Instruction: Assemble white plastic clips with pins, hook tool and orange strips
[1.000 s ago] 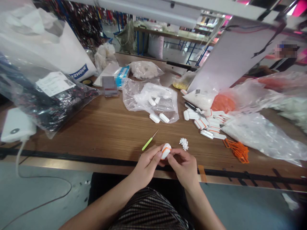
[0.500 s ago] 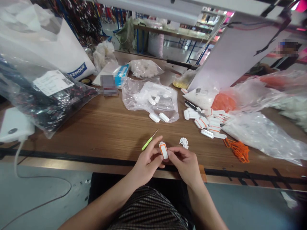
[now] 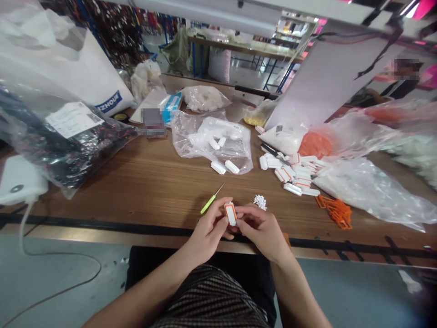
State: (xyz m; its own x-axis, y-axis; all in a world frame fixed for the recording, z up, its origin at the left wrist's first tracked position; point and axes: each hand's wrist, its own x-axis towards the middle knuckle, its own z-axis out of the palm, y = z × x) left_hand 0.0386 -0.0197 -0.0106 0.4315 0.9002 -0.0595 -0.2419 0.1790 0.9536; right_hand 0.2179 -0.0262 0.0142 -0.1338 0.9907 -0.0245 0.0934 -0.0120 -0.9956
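Observation:
Between my hands, near the table's front edge, is a small white plastic case with an orange rim (image 3: 231, 215). My left hand (image 3: 210, 228) is closed on its left side, thumb in front and fingers behind. On its right side, my right hand (image 3: 258, 226) pinches the case with thumb and forefinger. A green-handled pointed tool (image 3: 207, 205) lies just beyond my left hand. A small heap of tiny white pieces (image 3: 260, 202) sits beyond my right hand. Farther right are loose orange frames (image 3: 337, 212) and a pile of white and orange cases (image 3: 297, 175).
Two white cases (image 3: 225, 167) lie by an opened clear bag (image 3: 211, 132) in the middle. Large plastic bags (image 3: 64, 141) crowd the left side, beside a white device (image 3: 22, 180) with a cable. More clear bags (image 3: 372, 187) cover the right. A person (image 3: 399, 84) is at the far right.
The case has tilted slightly in my fingers, and my right forefinger has come up against its upper right side. The whole view has shifted a little; the things on the table lie as before.

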